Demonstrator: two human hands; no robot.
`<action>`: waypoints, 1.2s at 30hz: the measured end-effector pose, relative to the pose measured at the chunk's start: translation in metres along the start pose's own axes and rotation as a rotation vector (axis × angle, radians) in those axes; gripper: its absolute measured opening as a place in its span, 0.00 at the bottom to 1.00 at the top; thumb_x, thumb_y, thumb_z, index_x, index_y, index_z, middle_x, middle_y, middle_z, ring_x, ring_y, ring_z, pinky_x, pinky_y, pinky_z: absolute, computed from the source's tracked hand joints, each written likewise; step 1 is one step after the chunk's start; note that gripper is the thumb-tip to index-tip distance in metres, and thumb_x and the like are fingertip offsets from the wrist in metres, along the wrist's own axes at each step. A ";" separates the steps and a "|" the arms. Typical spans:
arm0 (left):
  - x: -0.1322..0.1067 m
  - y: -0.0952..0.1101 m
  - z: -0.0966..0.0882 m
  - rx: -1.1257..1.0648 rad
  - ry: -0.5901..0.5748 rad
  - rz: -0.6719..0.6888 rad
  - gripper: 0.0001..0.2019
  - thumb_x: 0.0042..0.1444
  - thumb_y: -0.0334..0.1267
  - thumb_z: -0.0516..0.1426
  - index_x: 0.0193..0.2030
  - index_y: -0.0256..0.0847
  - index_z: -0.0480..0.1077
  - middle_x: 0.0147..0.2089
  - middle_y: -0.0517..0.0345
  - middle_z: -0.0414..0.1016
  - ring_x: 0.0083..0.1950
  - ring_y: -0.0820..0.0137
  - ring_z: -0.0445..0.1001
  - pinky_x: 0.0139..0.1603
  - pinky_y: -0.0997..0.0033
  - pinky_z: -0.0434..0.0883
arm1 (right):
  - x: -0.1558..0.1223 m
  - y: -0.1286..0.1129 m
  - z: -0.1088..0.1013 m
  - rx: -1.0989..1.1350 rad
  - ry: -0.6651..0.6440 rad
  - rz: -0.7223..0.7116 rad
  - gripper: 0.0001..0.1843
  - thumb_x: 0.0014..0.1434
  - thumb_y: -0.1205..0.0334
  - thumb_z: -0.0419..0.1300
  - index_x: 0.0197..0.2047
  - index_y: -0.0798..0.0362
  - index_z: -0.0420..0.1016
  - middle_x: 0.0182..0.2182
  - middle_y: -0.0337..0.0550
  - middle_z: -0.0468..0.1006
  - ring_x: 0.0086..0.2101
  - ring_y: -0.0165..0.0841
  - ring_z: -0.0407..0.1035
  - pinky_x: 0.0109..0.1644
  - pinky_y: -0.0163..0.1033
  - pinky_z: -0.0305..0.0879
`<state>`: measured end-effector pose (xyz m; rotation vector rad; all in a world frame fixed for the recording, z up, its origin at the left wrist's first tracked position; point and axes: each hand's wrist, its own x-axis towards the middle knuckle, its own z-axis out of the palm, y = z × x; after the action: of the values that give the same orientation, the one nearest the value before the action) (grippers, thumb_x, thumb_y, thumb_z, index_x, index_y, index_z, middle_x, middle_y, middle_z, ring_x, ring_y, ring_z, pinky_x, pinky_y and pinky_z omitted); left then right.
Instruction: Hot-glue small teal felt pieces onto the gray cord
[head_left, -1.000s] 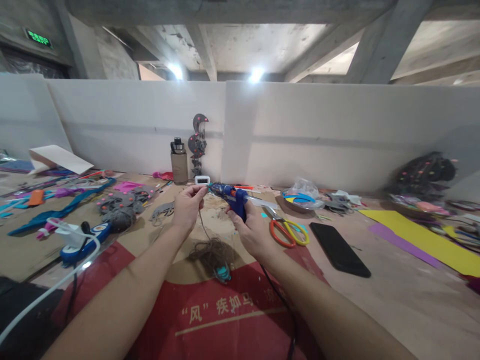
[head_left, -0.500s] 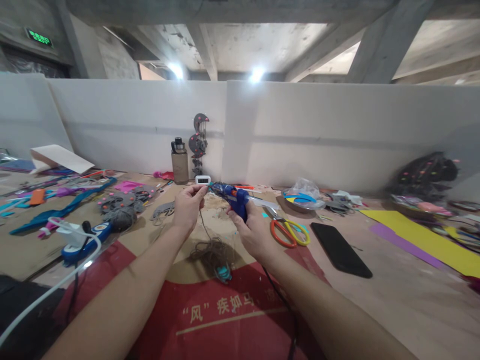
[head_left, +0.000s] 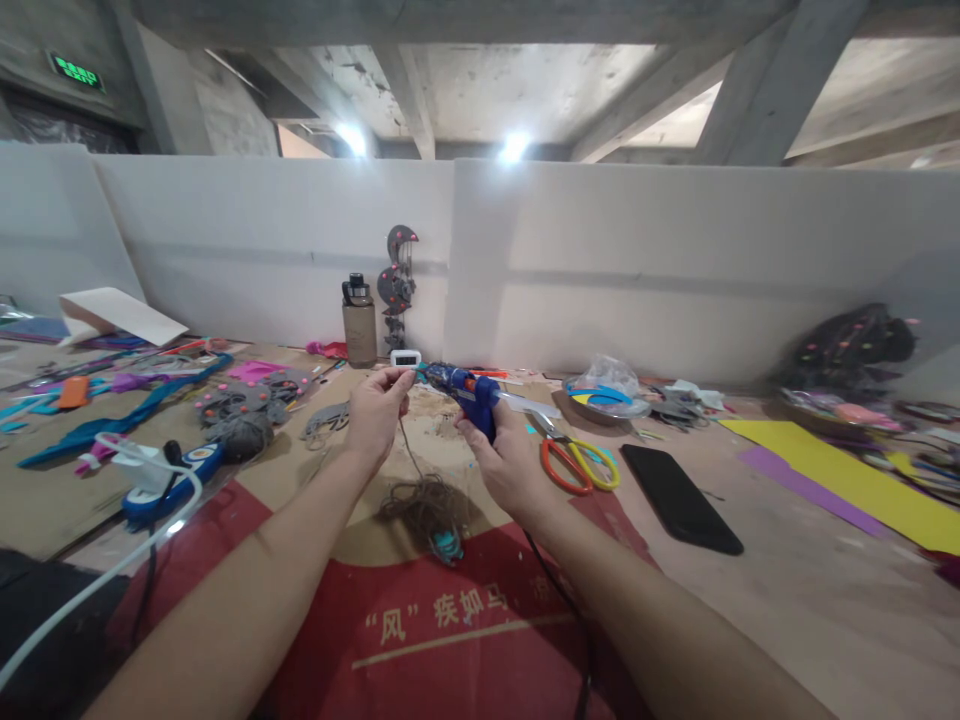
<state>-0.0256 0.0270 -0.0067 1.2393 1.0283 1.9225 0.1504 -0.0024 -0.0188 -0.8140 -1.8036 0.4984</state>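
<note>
The blue plastic glue gun (head_left: pixel 471 395) is held in the right hand (head_left: pixel 507 462), raised above the cardboard-covered worktop (head_left: pixel 750 590). The thin brown twine (head_left: pixel 409 445) is pinched in the left hand (head_left: pixel 377 412), just beside the gun's nozzle. Fingertips could be burned by the nozzle; the twine end could slip before bonding.

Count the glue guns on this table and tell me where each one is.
2. One blue glue gun is held in the right hand at the centre. A second glue gun lies on the table's left side, beside a white cable. Clutter may hide others.
</note>
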 end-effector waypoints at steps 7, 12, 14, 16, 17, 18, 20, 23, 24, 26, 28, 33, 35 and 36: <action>0.000 0.000 -0.001 0.010 -0.006 0.023 0.13 0.46 0.44 0.62 0.33 0.35 0.73 0.20 0.65 0.62 0.17 0.82 0.53 0.17 0.77 0.48 | 0.000 -0.003 -0.001 -0.001 0.007 0.011 0.13 0.60 0.55 0.52 0.44 0.54 0.67 0.37 0.48 0.74 0.36 0.38 0.67 0.43 0.44 0.62; -0.001 0.000 -0.001 0.028 -0.017 0.006 0.14 0.46 0.45 0.62 0.34 0.35 0.73 0.21 0.65 0.62 0.17 0.82 0.53 0.17 0.77 0.48 | -0.001 -0.003 0.000 -0.034 -0.013 0.018 0.14 0.60 0.55 0.52 0.44 0.54 0.67 0.36 0.48 0.74 0.36 0.38 0.67 0.42 0.43 0.62; -0.002 0.001 0.000 0.030 -0.014 0.011 0.14 0.46 0.45 0.62 0.33 0.35 0.73 0.21 0.65 0.62 0.17 0.82 0.53 0.17 0.77 0.48 | -0.001 -0.004 0.000 -0.032 -0.012 0.020 0.14 0.60 0.55 0.52 0.44 0.55 0.68 0.36 0.48 0.74 0.36 0.38 0.67 0.42 0.43 0.62; -0.002 0.002 0.001 0.022 -0.011 0.008 0.14 0.46 0.45 0.62 0.33 0.35 0.73 0.21 0.64 0.62 0.17 0.82 0.53 0.17 0.77 0.47 | -0.002 -0.005 0.000 -0.032 -0.011 0.017 0.14 0.60 0.55 0.52 0.44 0.55 0.68 0.37 0.48 0.74 0.37 0.38 0.67 0.42 0.43 0.62; -0.002 0.002 0.001 0.015 -0.008 0.005 0.14 0.46 0.45 0.62 0.33 0.35 0.73 0.21 0.65 0.63 0.17 0.82 0.53 0.17 0.77 0.47 | -0.002 -0.006 0.000 -0.033 -0.012 0.016 0.14 0.60 0.55 0.52 0.44 0.55 0.68 0.37 0.48 0.74 0.37 0.38 0.67 0.42 0.43 0.62; -0.002 0.002 0.002 0.008 -0.007 0.002 0.14 0.46 0.44 0.62 0.33 0.35 0.73 0.21 0.65 0.63 0.17 0.82 0.53 0.17 0.77 0.47 | -0.002 -0.007 0.000 -0.034 -0.012 0.014 0.14 0.60 0.55 0.52 0.44 0.54 0.67 0.37 0.48 0.74 0.37 0.38 0.67 0.43 0.44 0.62; -0.003 0.003 0.002 0.000 -0.008 -0.002 0.14 0.45 0.44 0.62 0.33 0.35 0.73 0.20 0.65 0.62 0.17 0.82 0.53 0.17 0.77 0.47 | -0.002 -0.007 0.000 -0.030 -0.009 0.010 0.14 0.60 0.55 0.52 0.44 0.54 0.67 0.38 0.48 0.74 0.38 0.39 0.67 0.43 0.44 0.62; -0.003 0.003 0.002 0.001 -0.004 -0.005 0.14 0.44 0.45 0.63 0.33 0.35 0.73 0.19 0.66 0.61 0.17 0.82 0.53 0.17 0.77 0.47 | -0.002 -0.007 0.001 -0.016 -0.002 -0.004 0.14 0.60 0.55 0.52 0.45 0.54 0.67 0.39 0.48 0.74 0.38 0.39 0.67 0.43 0.44 0.62; -0.003 0.003 0.002 0.000 -0.002 -0.006 0.14 0.44 0.45 0.63 0.33 0.36 0.73 0.19 0.66 0.61 0.17 0.82 0.52 0.17 0.77 0.47 | -0.002 -0.006 0.001 -0.015 -0.002 -0.007 0.14 0.60 0.55 0.52 0.45 0.54 0.68 0.39 0.48 0.74 0.38 0.39 0.67 0.43 0.44 0.62; -0.002 0.002 0.002 -0.005 0.000 -0.002 0.14 0.44 0.45 0.63 0.32 0.36 0.73 0.19 0.66 0.61 0.17 0.82 0.52 0.17 0.77 0.47 | -0.002 -0.006 0.001 -0.017 -0.004 -0.001 0.14 0.60 0.55 0.52 0.45 0.54 0.68 0.39 0.48 0.74 0.38 0.39 0.67 0.43 0.44 0.62; -0.002 0.002 0.001 -0.007 -0.001 0.005 0.14 0.45 0.45 0.63 0.32 0.36 0.73 0.19 0.66 0.62 0.17 0.82 0.53 0.17 0.77 0.47 | -0.002 -0.006 0.001 -0.023 -0.014 0.012 0.14 0.60 0.55 0.52 0.45 0.54 0.68 0.38 0.48 0.74 0.38 0.38 0.67 0.43 0.44 0.62; -0.001 0.001 0.001 -0.004 -0.001 0.004 0.13 0.45 0.45 0.62 0.32 0.35 0.72 0.20 0.66 0.61 0.17 0.82 0.52 0.17 0.77 0.47 | -0.002 -0.005 0.001 -0.031 -0.010 0.018 0.14 0.60 0.55 0.52 0.45 0.54 0.68 0.38 0.48 0.74 0.38 0.38 0.67 0.43 0.44 0.62; -0.001 0.001 0.001 -0.021 0.006 0.004 0.14 0.44 0.44 0.63 0.32 0.35 0.72 0.20 0.66 0.61 0.17 0.82 0.52 0.17 0.77 0.47 | -0.002 -0.005 0.001 -0.031 -0.010 0.022 0.14 0.60 0.55 0.52 0.44 0.54 0.68 0.37 0.48 0.74 0.37 0.38 0.67 0.42 0.44 0.62; -0.001 0.002 0.001 -0.028 0.009 0.006 0.14 0.44 0.44 0.63 0.32 0.35 0.72 0.19 0.66 0.60 0.17 0.82 0.52 0.17 0.77 0.47 | -0.002 -0.005 0.001 -0.032 -0.010 0.023 0.14 0.60 0.55 0.52 0.44 0.55 0.68 0.37 0.48 0.74 0.37 0.38 0.67 0.42 0.44 0.62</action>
<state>-0.0241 0.0253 -0.0055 1.2204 1.0004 1.9422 0.1489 -0.0073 -0.0173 -0.8565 -1.8170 0.4907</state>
